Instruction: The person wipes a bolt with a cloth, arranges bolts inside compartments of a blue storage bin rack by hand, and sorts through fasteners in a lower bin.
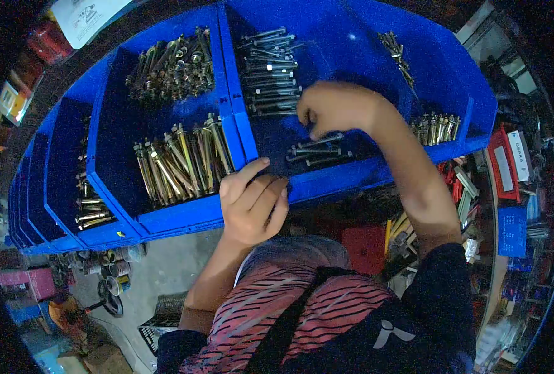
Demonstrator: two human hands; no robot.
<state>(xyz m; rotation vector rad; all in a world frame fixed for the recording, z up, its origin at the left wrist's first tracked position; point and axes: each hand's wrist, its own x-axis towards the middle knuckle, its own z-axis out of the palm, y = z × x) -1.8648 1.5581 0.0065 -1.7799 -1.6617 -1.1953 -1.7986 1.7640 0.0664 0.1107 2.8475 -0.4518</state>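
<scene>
My right hand is inside a blue bin, fingers curled together and slightly blurred; whatever they may hold is hidden. Silver bolts lie in a row just left of it, and a few more bolts lie below it near the bin's front wall. At the front rim my left hand rests with its fingers bent inward and one finger stretched along the divider. Its palm side is out of sight, so I cannot make out anything inside it.
Neighbouring bins hold brassy anchor bolts, with shorter fasteners behind them. More bolts stand at the right end. A red box and a blue box are at the right. Spools lie on the floor at left.
</scene>
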